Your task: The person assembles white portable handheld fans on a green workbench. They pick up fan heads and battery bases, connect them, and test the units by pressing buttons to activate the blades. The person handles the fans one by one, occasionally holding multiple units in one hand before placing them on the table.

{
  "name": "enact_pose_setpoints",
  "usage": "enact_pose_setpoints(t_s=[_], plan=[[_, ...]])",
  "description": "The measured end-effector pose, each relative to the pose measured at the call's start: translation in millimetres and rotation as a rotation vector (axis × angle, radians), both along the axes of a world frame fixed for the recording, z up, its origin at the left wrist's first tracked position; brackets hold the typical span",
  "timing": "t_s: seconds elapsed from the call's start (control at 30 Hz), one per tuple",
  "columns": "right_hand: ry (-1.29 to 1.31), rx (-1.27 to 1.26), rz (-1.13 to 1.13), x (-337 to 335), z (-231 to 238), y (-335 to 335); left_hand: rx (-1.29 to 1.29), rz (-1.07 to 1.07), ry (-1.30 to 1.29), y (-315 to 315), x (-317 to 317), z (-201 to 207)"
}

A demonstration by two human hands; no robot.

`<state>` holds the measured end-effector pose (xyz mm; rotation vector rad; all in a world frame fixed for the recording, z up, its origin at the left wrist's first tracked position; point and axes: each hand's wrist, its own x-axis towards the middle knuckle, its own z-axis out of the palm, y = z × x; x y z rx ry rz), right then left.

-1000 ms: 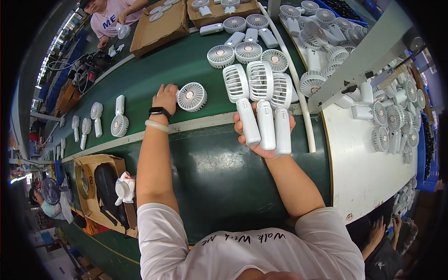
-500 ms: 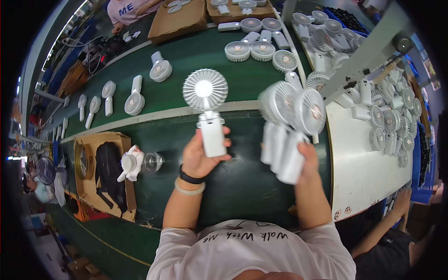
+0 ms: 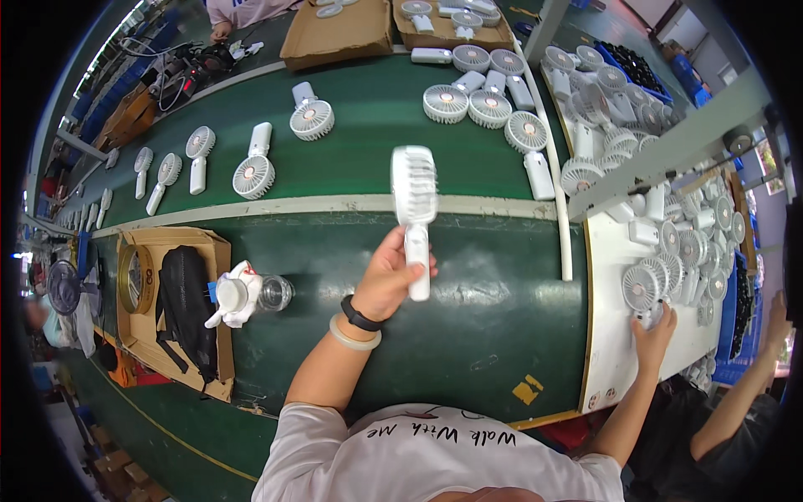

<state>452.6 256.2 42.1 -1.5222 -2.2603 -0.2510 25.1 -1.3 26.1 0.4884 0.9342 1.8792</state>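
The left grip [image 3: 390, 278] is enclosing the fan [image 3: 413, 211] by its handle [image 3: 416, 251] above the tabletop [image 3: 435, 351]; the right grip [image 3: 654, 332] is touching other fans [image 3: 641, 287], closure unclear. Probably light and stiff, the fan is favouring handle holds.

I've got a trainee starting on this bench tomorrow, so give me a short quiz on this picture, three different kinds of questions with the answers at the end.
1. True or false: the left hand holds a white handheld fan by its handle.

2. Over which surface is the right hand?
A. the green bench
B. the white table
C. the cardboard box

3. Fill the gap: on the left forearm, next to the black band, sits a pale round ____.

Key:
1. True
2. B
3. bangle
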Motion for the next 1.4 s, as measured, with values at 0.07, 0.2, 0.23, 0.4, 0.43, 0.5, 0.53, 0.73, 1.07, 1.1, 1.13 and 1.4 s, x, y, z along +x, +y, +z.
enact_pose_setpoints(t_s=[0.07,0.2,0.23,0.4,0.43,0.5,0.53,0.73,1.07,1.1,1.13,1.4], plan=[[-0.015,0.204,0.062,-31.1,5.6,-1.6,-0.165,0.109,0.257,-0.5,-4.6,-19.5],[0.298,0.143,0.402,-138.5,-4.1,-47.0,-0.149,0.268,0.472,1.3,-16.2,-59.1],[0.336,0.042,0.492,-162.5,-12.7,-54.8,-0.124,0.214,0.371,3.8,-14.9,-57.5],[0.337,-0.134,0.787,-296.7,-42.9,-39.6,-0.014,0.016,-0.004,2.0,-18.8,-41.8],[0.350,-0.115,0.844,-327.8,-42.4,-33.8,0.015,-0.001,-0.017,1.3,-21.2,-38.9],[0.191,-0.028,0.861,-392.2,-32.0,-30.5,0.034,0.038,-0.030,-4.7,-22.6,-43.0],[0.131,0.001,0.859,-421.4,-26.9,-27.3,0.044,0.057,-0.038,-6.0,-22.5,-45.5],[-0.021,-0.099,0.737,-522.3,-39.9,34.8,0.089,0.069,0.056,3.3,-24.5,-44.8],[0.446,-0.646,0.934,-520.2,-12.8,-46.9,0.136,0.093,-0.033,-0.5,-24.7,-42.8],[0.302,-0.335,1.009,-520.7,-15.9,-37.9,0.133,0.094,-0.038,-0.9,-25.2,-41.4],[0.195,-0.275,1.081,-520.1,-28.8,-23.8,0.130,0.096,-0.044,-1.3,-25.3,-40.2],[-0.050,-0.247,1.237,-464.5,-43.4,-32.7,0.114,0.145,-0.023,-1.1,-25.3,-41.7]])
